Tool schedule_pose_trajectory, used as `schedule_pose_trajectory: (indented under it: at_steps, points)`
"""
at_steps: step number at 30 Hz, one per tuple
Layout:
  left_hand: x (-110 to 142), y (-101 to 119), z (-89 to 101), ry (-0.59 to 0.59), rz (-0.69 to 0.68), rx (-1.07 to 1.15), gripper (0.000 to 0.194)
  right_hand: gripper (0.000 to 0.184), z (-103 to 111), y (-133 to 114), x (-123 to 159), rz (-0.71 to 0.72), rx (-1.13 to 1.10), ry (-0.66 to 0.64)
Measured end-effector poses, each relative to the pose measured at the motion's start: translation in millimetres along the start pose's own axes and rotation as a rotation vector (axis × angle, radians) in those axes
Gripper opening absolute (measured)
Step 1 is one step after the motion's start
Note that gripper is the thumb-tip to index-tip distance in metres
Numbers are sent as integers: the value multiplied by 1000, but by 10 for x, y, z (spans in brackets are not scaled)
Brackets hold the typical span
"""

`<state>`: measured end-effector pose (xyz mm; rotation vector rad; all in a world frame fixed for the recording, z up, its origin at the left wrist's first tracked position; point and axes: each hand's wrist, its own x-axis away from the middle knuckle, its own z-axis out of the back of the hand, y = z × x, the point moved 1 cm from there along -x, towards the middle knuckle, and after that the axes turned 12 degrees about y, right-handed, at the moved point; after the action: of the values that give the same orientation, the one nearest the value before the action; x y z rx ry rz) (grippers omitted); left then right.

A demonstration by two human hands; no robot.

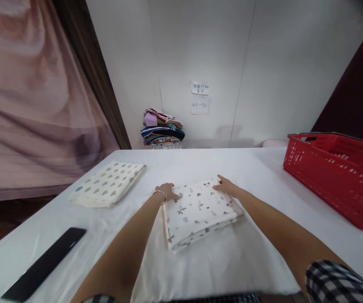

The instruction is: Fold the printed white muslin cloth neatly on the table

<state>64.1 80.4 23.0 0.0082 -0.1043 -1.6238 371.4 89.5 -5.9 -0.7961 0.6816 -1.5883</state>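
A folded white cloth with small printed shapes [200, 212] lies on the white table [257, 176] in front of me. My left hand [167, 191] rests on its far left corner, fingers curled down onto the fabric. My right hand [226, 185] touches its far right corner, fingers pressed flat on the edge. Neither hand lifts the cloth. A bracelet sits on my left wrist.
A second folded cloth with a dotted print [108, 184] lies to the left. A long black flat object [44, 263] sits near the front left edge. A red plastic basket [339, 176] stands at the right. A stack of folded clothes [162, 128] is by the wall.
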Motion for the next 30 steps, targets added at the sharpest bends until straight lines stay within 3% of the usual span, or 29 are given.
schedule_pose_trajectory:
  at_steps: [4, 11, 15, 18, 22, 25, 27, 30]
  points:
    - [-128, 21, 59, -109, -40, -15, 78, 102, 95, -83, 15, -137, 16, -78]
    - [-67, -37, -39, -31, -77, 35, 73, 87, 242, 8, 283, -98, -28, -331]
    - [-24, -18, -9, -34, -70, 50, 72, 95, 242, 77, 324, -108, -126, -276]
    - [-61, -63, 42, 22, -20, 85, 70, 103, 206, -19, 224, -144, -191, -223]
    - [-110, -277, 63, 146, 160, 120, 63, 102, 155, -280, -72, -31, -212, -95]
    - [-46, -444, 47, 261, 281, 91, 61, 93, 96, -361, -258, 15, -67, -28]
    - [53, -482, 34, 353, 251, 84, 57, 89, 55, -327, -293, 4, 19, -18]
    - [271, -391, -12, 467, 91, 152, 48, 82, 15, -209, -241, -25, -8, -42]
